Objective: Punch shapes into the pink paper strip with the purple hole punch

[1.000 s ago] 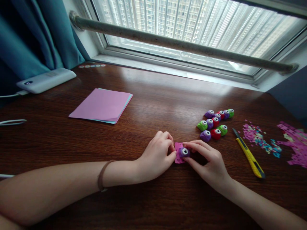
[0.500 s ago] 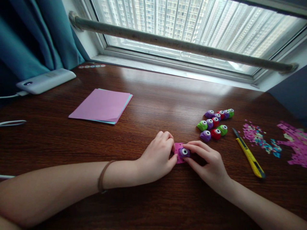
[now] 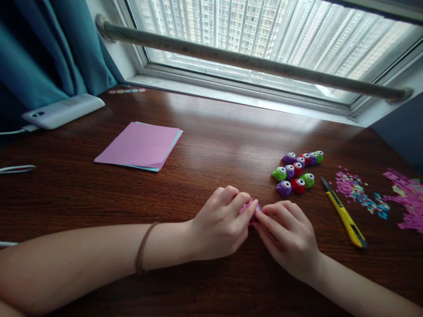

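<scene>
My left hand and my right hand meet at the near middle of the dark wooden table. Between their fingertips I hold a small purple paper punch and a small pink paper piece. Both are mostly hidden by my fingers; only slivers of pink and purple show. My left fingers curl over the pink paper from the left, and my right fingers press on the punch from the right.
A cluster of several small punches in purple, red and green lies to the right. Beyond them are a yellow utility knife, paper confetti and punched pink scraps. A stack of pink paper and a white power bank lie at left.
Both hands have closed in over the punch and pink paper, which now are almost hidden. The hands sit slightly nearer to me than before.
</scene>
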{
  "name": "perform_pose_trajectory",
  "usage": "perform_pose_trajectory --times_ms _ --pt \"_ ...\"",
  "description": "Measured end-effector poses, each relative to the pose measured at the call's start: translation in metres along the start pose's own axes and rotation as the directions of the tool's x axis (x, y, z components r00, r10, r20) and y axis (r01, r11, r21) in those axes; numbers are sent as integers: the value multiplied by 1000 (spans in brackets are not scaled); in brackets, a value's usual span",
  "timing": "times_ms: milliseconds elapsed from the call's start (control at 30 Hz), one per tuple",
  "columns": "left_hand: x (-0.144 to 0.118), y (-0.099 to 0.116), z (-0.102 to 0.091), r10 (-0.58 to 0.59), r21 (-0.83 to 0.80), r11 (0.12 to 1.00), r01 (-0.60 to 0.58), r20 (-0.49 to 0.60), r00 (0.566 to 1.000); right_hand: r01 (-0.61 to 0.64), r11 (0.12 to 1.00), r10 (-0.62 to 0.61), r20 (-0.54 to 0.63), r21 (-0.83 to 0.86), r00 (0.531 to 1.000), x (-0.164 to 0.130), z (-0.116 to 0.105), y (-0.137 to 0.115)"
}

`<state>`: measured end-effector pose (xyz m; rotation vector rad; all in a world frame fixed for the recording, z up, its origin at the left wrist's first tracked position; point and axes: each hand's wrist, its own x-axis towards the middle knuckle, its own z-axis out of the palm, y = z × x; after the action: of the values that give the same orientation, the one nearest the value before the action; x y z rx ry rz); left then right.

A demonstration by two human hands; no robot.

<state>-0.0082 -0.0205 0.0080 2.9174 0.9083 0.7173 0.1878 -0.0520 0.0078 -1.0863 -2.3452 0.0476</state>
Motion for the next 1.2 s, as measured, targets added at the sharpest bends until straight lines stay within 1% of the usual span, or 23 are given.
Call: perform_pose_trajectory --times_ms 67,167,233,333,433,667,867,1033,1200 --pt "1 1 -1 86 99 991 -90 43 995 8 1000 -9 29 19 1000 2 -1 0" --pt "3 3 -3 215 263 937 -231 87 973 14 998 -19 74 66 997 5 -3 1" --pt "3 4 -5 260 322 905 -276 92 961 11 996 -20 93 94 995 7 -4 2" --pt "4 5 -8 275 355 889 -290 94 957 2 994 -14 108 106 994 9 -5 2" --pt "5 5 -9 287 375 874 -307 110 952 -17 997 5 152 76 988 11 -6 1" --pt "7 5 -6 309 341 881 -329 112 944 -21 999 9 240 47 971 13 -10 -2" --pt "5 5 -5 324 332 876 -349 131 937 -11 998 -3 234 56 972 13 -8 -2" --pt "6 4 -7 321 281 888 -364 189 928 -30 995 4 244 99 970 13 -8 0" --pt "7 4 -8 330 279 883 -378 206 921 -28 993 1 235 111 972 12 -8 1"
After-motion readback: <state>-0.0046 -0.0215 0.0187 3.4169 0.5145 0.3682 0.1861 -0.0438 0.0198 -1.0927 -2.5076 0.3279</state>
